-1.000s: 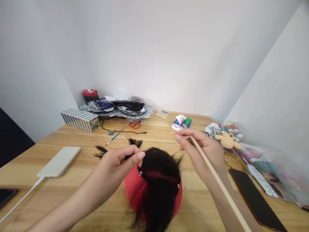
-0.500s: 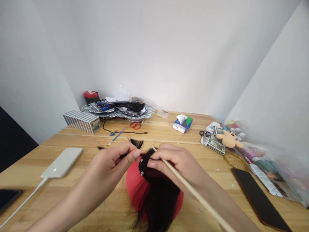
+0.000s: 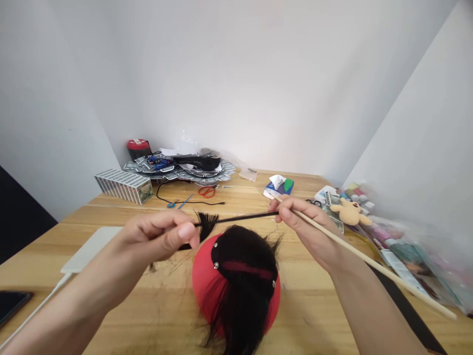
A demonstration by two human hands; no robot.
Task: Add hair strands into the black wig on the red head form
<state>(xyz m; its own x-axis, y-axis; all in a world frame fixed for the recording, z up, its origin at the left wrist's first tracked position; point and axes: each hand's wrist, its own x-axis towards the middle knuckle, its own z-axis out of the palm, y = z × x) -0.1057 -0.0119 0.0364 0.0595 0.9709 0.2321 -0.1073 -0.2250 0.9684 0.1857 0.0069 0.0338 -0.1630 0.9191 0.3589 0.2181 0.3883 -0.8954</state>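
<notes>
A thin strand of black hair (image 3: pixel 244 217) is stretched nearly level above a red dome (image 3: pixel 201 268). My left hand (image 3: pixel 158 241) pinches its left part, where a short tufted end (image 3: pixel 207 223) sticks up. The right end is between the thumb and fingers of my right hand (image 3: pixel 310 231). That same hand also holds a pale wooden stick (image 3: pixel 373 259), which slants down to the right. Black hair (image 3: pixel 247 296) covers the top of the dome and hangs toward me. Shiny pins (image 3: pixel 216 265) fix its dark band at the sides, and a reddish strip (image 3: pixel 247 267) shows across it.
A white power bank (image 3: pixel 86 249) with a cable lies left; a dark phone (image 3: pixel 402 310) lies right, partly behind my forearm. Farther back are a box-shaped stack (image 3: pixel 123 186), a cluttered pile (image 3: pixel 181 165), a tissue pack (image 3: pixel 280 185) and a plush toy (image 3: pixel 350 212).
My hands have moved apart from over the dome, the right one up and rightward with the stick. The black strand is now stretched between them, and the dome's hair top is uncovered.
</notes>
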